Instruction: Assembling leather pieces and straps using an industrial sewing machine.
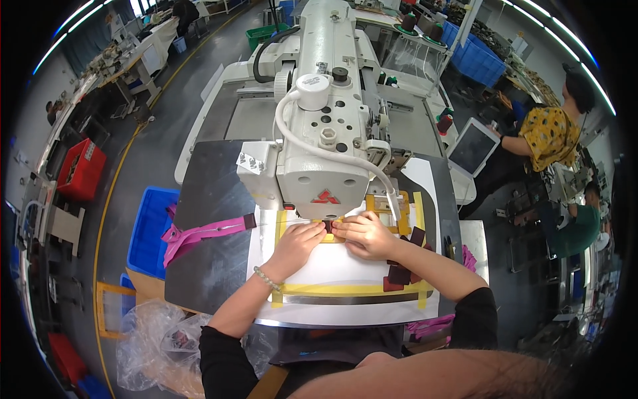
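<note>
A white industrial sewing machine stands in front of me, its head over a white sheet edged with yellow tape. Below the head, my left hand and my right hand meet with fingers closed at a small dark patch. The patch lies at a yellow frame, partly covered by my fingertips. Left of my left hand lies a pink strap with a dark end piece. Several dark red and black patches are scattered beside my right forearm.
A blue bin stands left of the dark table, with clear plastic bags below it. A tablet-like screen is at the right. Beyond it, a person in a yellow patterned top stands. A red crate is farther left.
</note>
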`<state>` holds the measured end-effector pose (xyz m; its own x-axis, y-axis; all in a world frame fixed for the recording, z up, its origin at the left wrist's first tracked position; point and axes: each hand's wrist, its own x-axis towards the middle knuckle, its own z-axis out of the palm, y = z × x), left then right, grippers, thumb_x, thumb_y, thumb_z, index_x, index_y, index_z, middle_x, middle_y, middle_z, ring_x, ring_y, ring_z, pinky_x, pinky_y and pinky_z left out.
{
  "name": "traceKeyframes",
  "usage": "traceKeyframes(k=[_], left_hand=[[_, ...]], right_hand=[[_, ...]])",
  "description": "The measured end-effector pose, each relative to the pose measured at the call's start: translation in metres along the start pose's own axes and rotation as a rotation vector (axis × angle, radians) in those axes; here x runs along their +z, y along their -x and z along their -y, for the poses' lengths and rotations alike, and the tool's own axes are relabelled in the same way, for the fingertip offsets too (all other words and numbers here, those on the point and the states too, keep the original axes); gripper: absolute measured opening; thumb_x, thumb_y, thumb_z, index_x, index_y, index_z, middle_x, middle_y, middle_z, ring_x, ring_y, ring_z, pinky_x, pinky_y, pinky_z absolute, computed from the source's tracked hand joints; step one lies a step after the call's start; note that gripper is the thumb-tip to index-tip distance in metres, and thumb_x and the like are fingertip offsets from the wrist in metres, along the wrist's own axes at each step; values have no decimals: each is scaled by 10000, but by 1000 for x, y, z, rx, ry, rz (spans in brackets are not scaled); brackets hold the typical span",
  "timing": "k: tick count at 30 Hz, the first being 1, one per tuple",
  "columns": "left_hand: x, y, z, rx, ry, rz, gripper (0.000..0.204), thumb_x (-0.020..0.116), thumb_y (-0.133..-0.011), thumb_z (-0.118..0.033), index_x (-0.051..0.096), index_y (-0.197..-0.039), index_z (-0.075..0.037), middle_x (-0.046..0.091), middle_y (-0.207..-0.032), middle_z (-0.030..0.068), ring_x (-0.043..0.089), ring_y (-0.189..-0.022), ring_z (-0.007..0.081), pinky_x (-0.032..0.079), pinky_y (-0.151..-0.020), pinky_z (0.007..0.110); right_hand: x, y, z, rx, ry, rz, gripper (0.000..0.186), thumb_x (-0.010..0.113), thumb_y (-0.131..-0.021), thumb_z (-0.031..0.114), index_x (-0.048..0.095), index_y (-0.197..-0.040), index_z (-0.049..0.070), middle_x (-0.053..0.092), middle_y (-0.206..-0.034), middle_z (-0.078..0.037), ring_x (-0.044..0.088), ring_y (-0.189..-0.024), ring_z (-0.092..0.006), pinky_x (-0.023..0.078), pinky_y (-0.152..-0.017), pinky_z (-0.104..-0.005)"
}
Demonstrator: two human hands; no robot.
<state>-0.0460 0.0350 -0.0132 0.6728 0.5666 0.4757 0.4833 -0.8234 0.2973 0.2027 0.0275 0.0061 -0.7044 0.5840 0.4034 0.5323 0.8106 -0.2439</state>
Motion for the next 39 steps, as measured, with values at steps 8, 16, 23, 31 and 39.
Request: traceKeyframes(k=[8,16,23,31,39], left_hand=[[-5,-7,2,15,35,19,277,564,-801,-46,657,-1062,-31,647,-1133,79,587,-1093,212,446,-908,350],[-5,-9,4,23,62,13,263,613,-793,-64,666,-1049,-28,660,-1093,84,605,-1029,218,452,-865,352],[-13,-6,3,-41,143,45,321,678,-775,-95,657,-1090,-40,649,-1137,88,599,-1045,229,452,-881,369],[-12,4,9,-110,205,-66,229,731,-740,-106,696,-957,-42,679,-1054,78,631,-975,227,465,-886,379],[-17,0,13,-54,146,-113,124,745,-708,-102,696,-810,-53,688,-897,45,637,-829,214,484,-739,344]], right_hand=[[-1,-1,-10,-39,63,59,461,650,-700,145,621,-1158,114,604,-1187,10,544,-1056,-139,346,-797,-352],[-5,-3,-11,-16,23,96,416,647,-688,143,635,-1103,114,593,-1203,1,533,-1077,-152,353,-806,-359],[-11,-2,-9,-6,-33,17,369,634,-707,121,628,-1073,70,609,-1138,-51,558,-1056,-204,403,-848,-377],[-5,3,-13,-2,-120,-95,260,658,-678,82,649,-935,39,620,-1080,-76,583,-1001,-220,437,-843,-368],[-18,13,-11,-171,112,-100,264,662,-680,77,626,-939,41,623,-1030,-75,601,-923,-207,464,-816,-342]])
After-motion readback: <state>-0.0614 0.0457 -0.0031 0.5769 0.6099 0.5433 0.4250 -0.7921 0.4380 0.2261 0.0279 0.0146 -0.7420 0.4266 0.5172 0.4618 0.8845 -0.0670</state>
